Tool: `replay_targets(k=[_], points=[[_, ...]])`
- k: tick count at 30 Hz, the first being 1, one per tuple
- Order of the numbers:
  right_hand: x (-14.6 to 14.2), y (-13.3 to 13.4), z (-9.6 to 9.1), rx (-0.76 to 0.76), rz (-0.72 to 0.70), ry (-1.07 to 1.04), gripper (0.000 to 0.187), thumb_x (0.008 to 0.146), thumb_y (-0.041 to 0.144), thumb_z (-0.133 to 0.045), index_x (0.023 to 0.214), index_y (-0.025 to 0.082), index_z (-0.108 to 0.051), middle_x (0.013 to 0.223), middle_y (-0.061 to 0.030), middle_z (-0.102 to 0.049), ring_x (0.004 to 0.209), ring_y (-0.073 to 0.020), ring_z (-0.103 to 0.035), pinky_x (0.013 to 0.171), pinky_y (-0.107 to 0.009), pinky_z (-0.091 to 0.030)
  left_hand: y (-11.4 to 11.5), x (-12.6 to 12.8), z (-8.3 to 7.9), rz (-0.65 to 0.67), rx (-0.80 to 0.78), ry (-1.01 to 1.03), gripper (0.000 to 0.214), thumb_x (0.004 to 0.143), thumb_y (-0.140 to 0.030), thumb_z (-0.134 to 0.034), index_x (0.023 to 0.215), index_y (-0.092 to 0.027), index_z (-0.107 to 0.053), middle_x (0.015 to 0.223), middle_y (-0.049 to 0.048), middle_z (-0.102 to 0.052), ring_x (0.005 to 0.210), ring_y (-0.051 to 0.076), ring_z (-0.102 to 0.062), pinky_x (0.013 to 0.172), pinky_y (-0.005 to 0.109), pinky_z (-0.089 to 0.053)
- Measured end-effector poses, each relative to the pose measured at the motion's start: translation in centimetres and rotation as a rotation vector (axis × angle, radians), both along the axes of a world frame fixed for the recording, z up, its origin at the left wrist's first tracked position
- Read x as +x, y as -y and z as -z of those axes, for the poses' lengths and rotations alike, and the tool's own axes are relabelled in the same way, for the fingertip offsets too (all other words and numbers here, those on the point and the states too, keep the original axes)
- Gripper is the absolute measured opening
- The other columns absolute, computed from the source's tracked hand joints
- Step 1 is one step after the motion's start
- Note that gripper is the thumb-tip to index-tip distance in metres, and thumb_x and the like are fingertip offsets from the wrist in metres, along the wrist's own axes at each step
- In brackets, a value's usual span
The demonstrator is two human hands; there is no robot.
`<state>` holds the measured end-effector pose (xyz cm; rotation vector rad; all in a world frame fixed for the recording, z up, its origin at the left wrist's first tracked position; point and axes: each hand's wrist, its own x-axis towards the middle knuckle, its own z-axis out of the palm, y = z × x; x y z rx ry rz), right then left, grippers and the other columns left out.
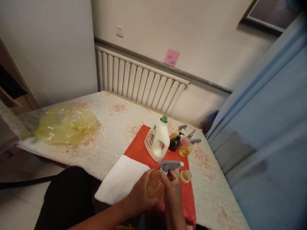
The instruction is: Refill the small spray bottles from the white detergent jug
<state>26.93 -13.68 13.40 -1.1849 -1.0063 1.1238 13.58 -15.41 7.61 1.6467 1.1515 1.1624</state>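
An orange-tinted clear spray bottle (155, 185) with a grey trigger head (170, 164) is held low in front of me. My left hand (142, 192) wraps around its round body. At the neck, the fingers of my right hand (172, 185) grip the collar below the trigger head. Just behind it stands a white detergent jug (158, 139) with a green opening. Beside my right hand, a pale cap (185, 176) lies on the red cloth (137, 143). A white towel (122, 179) is spread next to my left hand.
Several smaller bottles stand behind the jug, among them a dark pump bottle (175, 143) and a yellow spray bottle (185, 149). A yellow plastic bag (67, 124) lies left on the flowered tablecloth (107, 124). A radiator (141, 83) lines the wall; a blue curtain (261, 127) hangs right.
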Motion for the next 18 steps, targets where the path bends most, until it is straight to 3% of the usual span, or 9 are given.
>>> replay_targets(k=[4, 8, 13, 18], points=[[0.4, 0.1, -0.8, 0.000, -0.139, -0.136, 0.022, 0.071, 0.036, -0.079, 0.083, 0.020, -0.070, 0.077, -0.0004, -0.072, 0.068, -0.0177, -0.064, 0.065, -0.027, -0.051, 0.3, -0.3, -0.8, 0.116, -0.085, 0.137, 0.092, 0.058, -0.015, -0.078, 0.141, -0.023, -0.038, 0.141, 0.0122, -0.054, 0.127, 0.032, -0.054, 0.109, 0.048, -0.044], [0.6, 0.3, -1.4, 0.021, -0.236, -0.124, 0.028, 0.078, 0.039, -0.075, 0.098, 0.020, -0.072, 0.093, -0.0048, -0.075, 0.082, -0.0205, -0.068, 0.074, -0.029, -0.052, 0.5, -0.3, -1.8, 0.163, -0.155, 0.211, 0.090, 0.060, -0.015, -0.077, 0.140, -0.021, -0.038, 0.139, 0.0122, -0.056, 0.125, 0.031, -0.056, 0.107, 0.046, -0.046], [0.3, 0.4, -0.7, 0.047, -0.113, 0.031, 0.035, 0.076, 0.038, -0.077, 0.105, 0.020, -0.071, 0.105, -0.0055, -0.075, 0.101, -0.0245, -0.067, 0.088, -0.033, -0.051, 0.5, -0.3, -2.0, 0.128, -0.112, 0.156, 0.092, 0.056, -0.014, -0.076, 0.140, -0.020, -0.038, 0.145, 0.0142, -0.050, 0.133, 0.034, -0.049, 0.114, 0.048, -0.039], [-0.1, 0.3, 0.0, 0.026, 0.066, 0.077, 0.037, 0.068, 0.036, -0.080, 0.098, 0.019, -0.068, 0.097, -0.0036, -0.073, 0.093, -0.0235, -0.068, 0.082, -0.032, -0.053, 0.5, -0.3, -1.6, 0.089, -0.113, 0.087, 0.096, 0.053, -0.014, -0.077, 0.141, -0.019, -0.036, 0.144, 0.0149, -0.051, 0.132, 0.035, -0.049, 0.114, 0.048, -0.038]])
